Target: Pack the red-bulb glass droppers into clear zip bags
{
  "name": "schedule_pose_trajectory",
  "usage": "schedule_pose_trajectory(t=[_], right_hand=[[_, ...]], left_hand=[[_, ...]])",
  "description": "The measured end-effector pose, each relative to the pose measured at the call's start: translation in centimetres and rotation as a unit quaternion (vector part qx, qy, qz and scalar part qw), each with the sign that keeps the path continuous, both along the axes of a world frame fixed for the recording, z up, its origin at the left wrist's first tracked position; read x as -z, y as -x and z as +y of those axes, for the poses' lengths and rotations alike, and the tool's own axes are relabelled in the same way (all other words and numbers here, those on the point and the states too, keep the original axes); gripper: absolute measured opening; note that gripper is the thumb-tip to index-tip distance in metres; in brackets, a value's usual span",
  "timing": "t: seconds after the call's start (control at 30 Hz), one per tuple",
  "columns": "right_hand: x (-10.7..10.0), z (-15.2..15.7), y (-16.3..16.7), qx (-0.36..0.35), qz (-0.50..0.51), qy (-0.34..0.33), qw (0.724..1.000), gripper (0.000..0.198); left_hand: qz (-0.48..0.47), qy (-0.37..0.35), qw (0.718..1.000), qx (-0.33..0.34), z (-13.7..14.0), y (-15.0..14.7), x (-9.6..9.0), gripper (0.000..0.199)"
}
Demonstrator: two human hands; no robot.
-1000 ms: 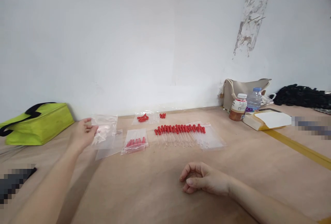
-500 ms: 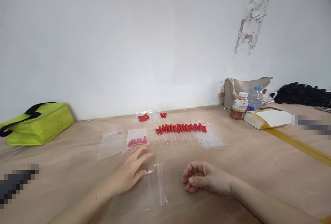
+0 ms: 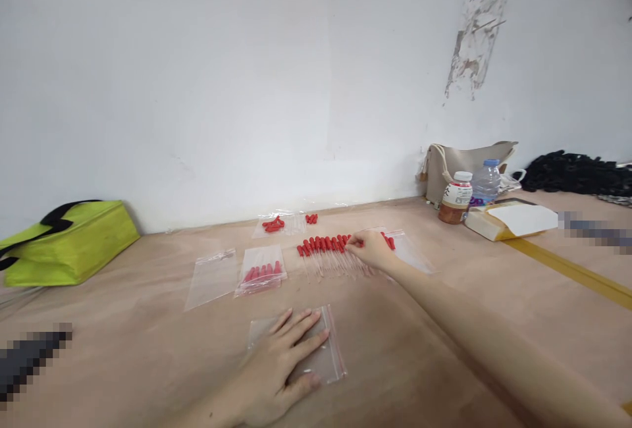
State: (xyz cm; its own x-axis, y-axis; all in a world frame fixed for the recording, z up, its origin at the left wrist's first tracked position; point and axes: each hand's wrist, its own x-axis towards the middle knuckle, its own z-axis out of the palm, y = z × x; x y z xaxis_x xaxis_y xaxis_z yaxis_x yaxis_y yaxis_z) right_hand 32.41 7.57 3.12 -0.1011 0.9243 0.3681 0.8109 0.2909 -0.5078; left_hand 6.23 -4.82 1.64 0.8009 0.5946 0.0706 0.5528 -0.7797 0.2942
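My left hand (image 3: 291, 365) lies flat with spread fingers on a clear zip bag (image 3: 323, 359), pressing it to the table. My right hand (image 3: 372, 250) reaches to a row of droppers with red bulbs and thin clear tubes (image 3: 320, 245). Its thumb and fingertips are pinched on one dropper's red bulb, and the hand covers part of the row. A clear bag (image 3: 415, 253) lies under the row's right end. Left of the row, a bag holding several red-bulbed droppers (image 3: 263, 272) lies beside another flat zip bag (image 3: 212, 276).
By the wall lie loose red bulbs (image 3: 273, 224) and clear tubes (image 3: 295, 224) on plastic. A lime-green bag (image 3: 74, 243) stands at left. At right are a brown drink bottle (image 3: 455, 199), a water bottle (image 3: 488, 181), a beige bag (image 3: 439, 168) and a box (image 3: 486, 224).
My right hand has moved forward from the near table to the dropper row and pinched a bulb. My left hand has come nearer and flattened on the zip bag, which has shifted right.
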Motion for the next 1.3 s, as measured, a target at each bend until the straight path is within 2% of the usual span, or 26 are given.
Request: schedule_pose_trajectory(t=[0.07,0.23,0.43,0.6,0.73,0.77,0.87,1.0,1.07,1.13,1.3], right_hand=[[0.3,1.8,1.2,0.02,-0.027,-0.012,0.999,0.022],[1.2,4.5,3.9,0.049,-0.047,-0.008,0.998,0.028],[1.9,5.9,4.7,0.07,-0.011,0.039,0.997,0.02],[0.6,6.1,4.0,0.078,0.083,0.042,0.993,0.02],[-1.3,3.7,1.8,0.027,0.176,0.016,0.984,0.029],[-1.4,2.6,1.1,0.014,0.208,0.006,0.978,0.031],[-0.6,-1.4,-0.7,-0.019,0.416,-0.007,0.909,0.033],[2.6,-5.9,-1.5,0.001,0.526,0.08,0.847,0.037],[4.0,-7.2,-1.3,0.01,0.568,0.091,0.818,0.038],[4.9,-7.8,-1.1,0.007,0.583,0.091,0.807,0.04],[5.0,-8.3,-0.9,-0.003,0.573,0.101,0.813,0.039]], left_hand=[[-0.022,-0.004,1.0,-0.011,-0.1,-0.4,0.2,0.05],[-0.096,-0.001,0.995,-0.039,-0.5,-0.4,0.4,0.026],[-0.111,0.007,0.993,-0.04,-0.3,-0.3,0.7,0.031],[-0.114,0.009,0.992,-0.044,-0.3,-0.2,0.7,0.031],[-0.116,0.013,0.992,-0.04,-0.2,-0.3,0.7,0.033],[-0.118,0.013,0.992,-0.039,-0.2,-0.4,0.7,0.033],[-0.122,0.015,0.992,-0.041,0.0,-0.7,0.7,0.035],[-0.128,0.02,0.991,-0.035,0.2,-1.7,0.7,0.036],[-0.133,0.021,0.99,-0.031,0.4,-2.3,0.6,0.035],[-0.138,0.021,0.99,-0.032,0.5,-2.7,0.6,0.035],[-0.141,0.021,0.989,-0.03,0.5,-2.9,0.5,0.035]])
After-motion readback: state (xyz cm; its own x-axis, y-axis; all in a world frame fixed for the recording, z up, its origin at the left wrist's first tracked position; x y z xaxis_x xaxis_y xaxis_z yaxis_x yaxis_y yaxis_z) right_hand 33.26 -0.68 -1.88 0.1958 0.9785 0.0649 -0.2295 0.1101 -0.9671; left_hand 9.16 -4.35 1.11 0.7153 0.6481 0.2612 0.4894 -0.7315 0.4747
